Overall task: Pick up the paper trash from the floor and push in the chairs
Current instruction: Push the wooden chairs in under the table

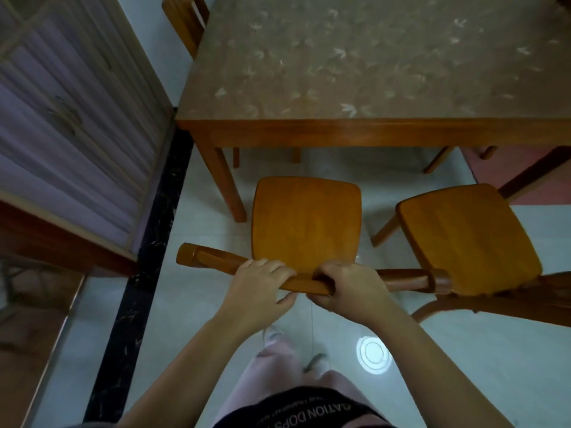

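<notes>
A wooden chair (pixel 306 217) stands in front of me, its seat just short of the table's near edge. My left hand (pixel 262 285) and my right hand (pixel 346 288) both grip the top rail of its backrest, side by side near the middle. A second wooden chair (pixel 466 233) stands to the right, turned at an angle and pulled away from the table. The wooden table (pixel 340 131) with a leaf-patterned top fills the upper right. No paper trash shows on the white tiled floor.
A third chair (pixel 185 20) sits at the table's far left side. A wood-framed screen with purple fabric (pixel 71 125) leans at the left, beside a black floor strip (pixel 139 273). A reddish mat (pixel 506 171) lies under the table's right side.
</notes>
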A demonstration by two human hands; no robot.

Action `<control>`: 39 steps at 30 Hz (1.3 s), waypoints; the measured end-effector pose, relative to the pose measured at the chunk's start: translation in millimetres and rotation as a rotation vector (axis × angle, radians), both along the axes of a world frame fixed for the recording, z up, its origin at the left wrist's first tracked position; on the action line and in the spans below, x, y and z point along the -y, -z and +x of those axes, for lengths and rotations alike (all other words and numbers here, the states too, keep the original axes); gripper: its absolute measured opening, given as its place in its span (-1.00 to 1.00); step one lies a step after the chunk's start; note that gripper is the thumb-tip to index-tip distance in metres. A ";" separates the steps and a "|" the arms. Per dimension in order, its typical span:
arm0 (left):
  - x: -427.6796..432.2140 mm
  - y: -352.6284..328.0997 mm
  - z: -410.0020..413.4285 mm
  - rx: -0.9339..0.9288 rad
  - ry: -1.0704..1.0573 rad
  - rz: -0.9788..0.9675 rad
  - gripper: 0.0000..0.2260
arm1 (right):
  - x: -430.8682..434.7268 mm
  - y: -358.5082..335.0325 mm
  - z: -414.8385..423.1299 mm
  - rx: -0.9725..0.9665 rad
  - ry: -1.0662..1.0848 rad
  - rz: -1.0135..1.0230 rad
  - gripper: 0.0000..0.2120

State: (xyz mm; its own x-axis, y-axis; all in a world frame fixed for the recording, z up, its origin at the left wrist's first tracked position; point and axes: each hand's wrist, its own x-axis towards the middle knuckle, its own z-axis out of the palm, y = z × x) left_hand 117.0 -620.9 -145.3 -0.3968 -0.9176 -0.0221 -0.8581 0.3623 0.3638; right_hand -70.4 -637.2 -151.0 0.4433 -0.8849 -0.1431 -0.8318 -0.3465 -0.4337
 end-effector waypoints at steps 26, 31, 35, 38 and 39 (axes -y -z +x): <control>58.4 -4.9 10.7 -0.174 0.302 0.548 -0.86 | 20.0 -10.2 17.2 -0.065 0.147 0.367 -0.85; 72.9 -8.6 8.2 -0.206 0.272 0.572 -0.83 | 35.3 -10.6 17.3 -0.045 0.180 0.411 -0.84; 95.4 -5.7 8.9 -0.218 0.248 0.588 -0.80 | 56.4 -9.6 17.1 -0.040 0.178 0.405 -0.82; 113.1 -5.1 4.1 -0.217 0.246 0.621 -0.79 | 73.0 -8.3 12.5 -0.033 0.173 0.408 -0.82; 119.7 -6.5 2.3 -0.222 0.246 0.640 -0.78 | 79.3 -8.5 11.3 -0.035 0.165 0.405 -0.82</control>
